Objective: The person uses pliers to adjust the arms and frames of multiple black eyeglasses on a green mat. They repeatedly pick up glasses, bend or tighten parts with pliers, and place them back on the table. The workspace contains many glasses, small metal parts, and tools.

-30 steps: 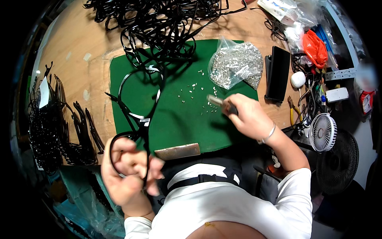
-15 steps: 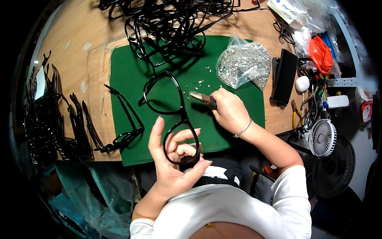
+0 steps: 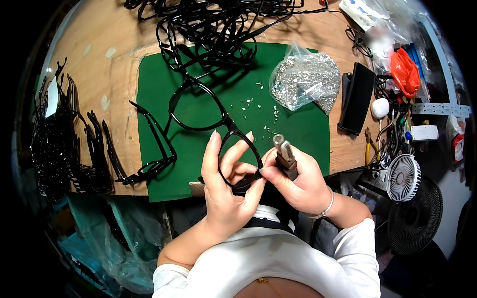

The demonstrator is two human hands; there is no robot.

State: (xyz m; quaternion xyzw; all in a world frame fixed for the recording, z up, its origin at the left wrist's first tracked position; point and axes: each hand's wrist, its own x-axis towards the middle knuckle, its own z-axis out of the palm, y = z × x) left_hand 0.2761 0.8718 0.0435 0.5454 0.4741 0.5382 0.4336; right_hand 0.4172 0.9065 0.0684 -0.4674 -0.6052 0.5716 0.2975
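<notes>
My left hand (image 3: 223, 188) holds a black eyeglass frame (image 3: 198, 129) by its lower lens rim, with fingers showing through the opening. The frame has no visible lenses and slants toward the upper left. My right hand (image 3: 300, 181) is closed round a hand tool (image 3: 283, 149) with a metal tip pointing up and a dark handle; its exact kind is unclear. The right thumb and forefinger meet the frame's outer corner beside my left thumb. Small silvery pieces (image 3: 246, 105) lie scattered on the green mat (image 3: 303, 134).
Tangled black eyeglass frames (image 3: 213, 30) heap at the far side. A clear bag of small silvery parts (image 3: 305, 79) rests on the mat. More frames (image 3: 154, 159) stand at left. A black phone-like slab (image 3: 357, 99), cutters (image 3: 368, 144) and a white fan (image 3: 402, 176) sit at right.
My right hand has drawn back from the scattered pieces to the frame's corner, its tool now tip up. The frame has shifted slightly right at its near end.
</notes>
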